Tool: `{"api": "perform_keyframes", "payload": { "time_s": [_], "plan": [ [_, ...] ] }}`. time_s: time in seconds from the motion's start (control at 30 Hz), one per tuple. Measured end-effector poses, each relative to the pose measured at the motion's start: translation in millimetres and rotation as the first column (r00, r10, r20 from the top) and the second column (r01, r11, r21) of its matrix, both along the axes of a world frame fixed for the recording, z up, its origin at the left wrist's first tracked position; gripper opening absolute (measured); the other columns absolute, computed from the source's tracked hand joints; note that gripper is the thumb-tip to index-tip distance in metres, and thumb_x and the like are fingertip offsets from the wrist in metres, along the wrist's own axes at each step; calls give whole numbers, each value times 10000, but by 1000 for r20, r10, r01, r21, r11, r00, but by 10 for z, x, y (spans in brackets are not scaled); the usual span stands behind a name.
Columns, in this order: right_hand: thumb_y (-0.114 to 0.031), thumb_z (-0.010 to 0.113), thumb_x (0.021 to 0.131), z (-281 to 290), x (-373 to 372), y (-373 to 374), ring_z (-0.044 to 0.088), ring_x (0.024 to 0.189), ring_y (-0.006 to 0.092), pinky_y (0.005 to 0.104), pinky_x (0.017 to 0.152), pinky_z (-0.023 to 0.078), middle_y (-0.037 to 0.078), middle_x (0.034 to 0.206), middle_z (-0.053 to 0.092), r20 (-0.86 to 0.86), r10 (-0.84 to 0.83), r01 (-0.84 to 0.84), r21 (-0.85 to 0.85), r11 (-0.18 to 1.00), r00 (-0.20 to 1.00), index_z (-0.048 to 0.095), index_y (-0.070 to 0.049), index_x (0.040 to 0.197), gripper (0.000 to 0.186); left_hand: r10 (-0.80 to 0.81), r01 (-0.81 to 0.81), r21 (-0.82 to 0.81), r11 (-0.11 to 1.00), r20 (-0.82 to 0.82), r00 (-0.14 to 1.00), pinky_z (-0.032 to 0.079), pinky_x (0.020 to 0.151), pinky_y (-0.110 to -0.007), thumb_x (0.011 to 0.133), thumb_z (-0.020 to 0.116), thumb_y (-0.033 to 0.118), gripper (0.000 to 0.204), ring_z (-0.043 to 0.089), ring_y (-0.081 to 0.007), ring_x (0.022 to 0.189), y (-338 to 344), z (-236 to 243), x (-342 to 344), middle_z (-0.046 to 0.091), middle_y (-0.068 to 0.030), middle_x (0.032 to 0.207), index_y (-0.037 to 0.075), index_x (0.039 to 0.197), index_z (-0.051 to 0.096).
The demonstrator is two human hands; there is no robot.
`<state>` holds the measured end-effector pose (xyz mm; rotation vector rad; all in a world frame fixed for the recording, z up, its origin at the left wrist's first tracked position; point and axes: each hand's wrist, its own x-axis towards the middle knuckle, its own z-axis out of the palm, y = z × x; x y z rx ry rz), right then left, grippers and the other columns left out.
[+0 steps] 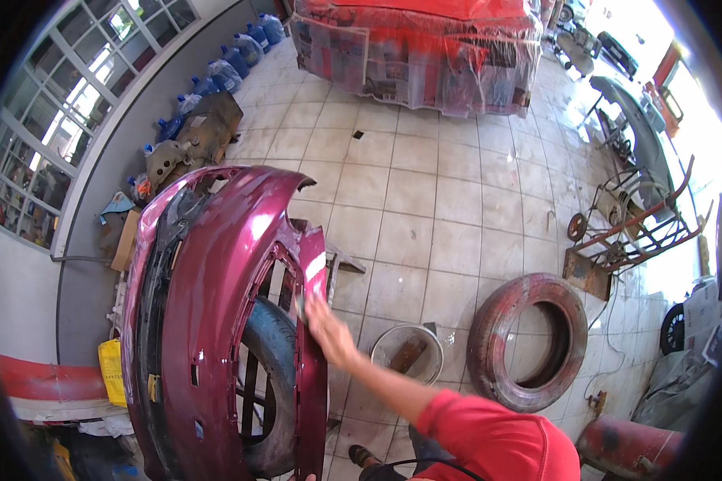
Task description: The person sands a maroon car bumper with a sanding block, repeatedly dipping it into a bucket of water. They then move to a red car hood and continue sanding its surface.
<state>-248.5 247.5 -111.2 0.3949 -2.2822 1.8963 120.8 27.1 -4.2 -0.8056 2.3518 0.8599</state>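
A magenta car bumper [196,297], with dull scuffed patches, lies lengthwise at my left over a support and a dusty tyre [269,333]. My right hand [329,333] reaches from the red sleeve to the bumper's narrow right strip, fingers together over a small pale pad [301,309] pressed to that surface, largely hidden by them. Only a bit of my left hand [309,477] shows at the lower edge, by the bumper's near end; its grip is hidden.
A reddish tyre [525,341] and a metal bucket [407,329] sit right of the bumper. Hand trucks [634,232] line the right side. A plastic-covered red vehicle [417,56] stands ahead; blue water jugs [233,60] and a yellow bag [112,369] are along the left.
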Motion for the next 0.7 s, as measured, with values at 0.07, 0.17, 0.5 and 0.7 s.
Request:
{"api": "perform_keyframes", "payload": {
  "time_s": [0.07, 0.17, 0.5, 0.7],
  "plan": [
    [-207, 471, 1097, 154, 620, -24, 222, 1579, 299, 410, 1284, 209, 155, 1679, 304, 23, 93, -92, -36, 995, 995, 421, -46, 1571, 502, 19, -19, -9, 1000, 22, 1000, 544, 854, -419, 995, 651, 495, 545, 738, -310, 935, -5, 0, 32, 757, -179, 933, -19, 1168, 705],
    [-195, 456, 1100, 48, 223, 32, 235, 1572, 328, 425, 1280, 219, 159, 1668, 329, -130, 70, -67, 26, 997, 989, 407, -68, 1583, 502, 54, -58, 70, 996, 67, 996, 546, 845, -412, 984, 667, 499, 543, 740, -297, 914, 9, 156, -47, 759, -165, 915, -17, 1148, 712],
    [-207, 489, 1092, 166, 306, 57, 205, 1583, 283, 410, 1279, 227, 151, 1673, 316, -1, 90, -90, 35, 995, 996, 419, -35, 1563, 507, 58, -55, 48, 997, -51, 997, 538, 858, -426, 937, 721, 529, 618, 727, -318, 931, -178, -219, 245, 759, -190, 980, -40, 1176, 713],
    [-231, 440, 1103, -48, -955, 391, 243, 1561, 344, 402, 1239, 313, 182, 1656, 326, 106, -17, 5, 106, 994, 994, 442, -22, 1541, 485, -18, 18, 66, 998, 3, 1000, 534, 856, -435, 937, 701, 561, 629, 724, -345, 940, -165, -111, -25, 755, -203, 978, -27, 1161, 720]
  ]
}}
